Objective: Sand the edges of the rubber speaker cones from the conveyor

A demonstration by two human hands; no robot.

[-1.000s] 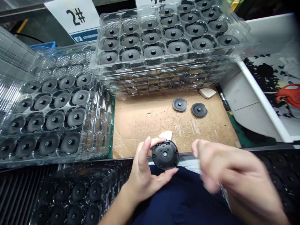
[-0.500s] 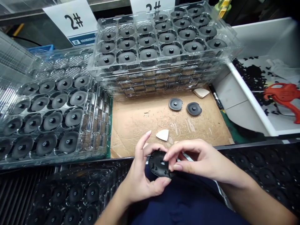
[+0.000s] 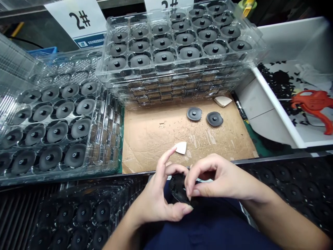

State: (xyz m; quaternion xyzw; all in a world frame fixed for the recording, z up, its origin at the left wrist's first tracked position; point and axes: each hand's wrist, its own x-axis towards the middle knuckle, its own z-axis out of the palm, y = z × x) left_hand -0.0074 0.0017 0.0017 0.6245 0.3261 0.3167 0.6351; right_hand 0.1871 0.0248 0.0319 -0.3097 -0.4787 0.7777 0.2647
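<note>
Black plastic disc [image 3: 179, 187] is being gripped above the person's navy lap, with the left hand [image 3: 158, 198] cradling its underside and the right hand [image 3: 215, 177] pinching its edge; a white triangular piece [image 3: 181, 147] is lying just beyond on a cardboard sheet [image 3: 151, 139].

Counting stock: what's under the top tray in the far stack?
More clear trays sit stacked under the top tray; only their side walls show. Any contents are covered by the tray above and can't be seen.
</note>
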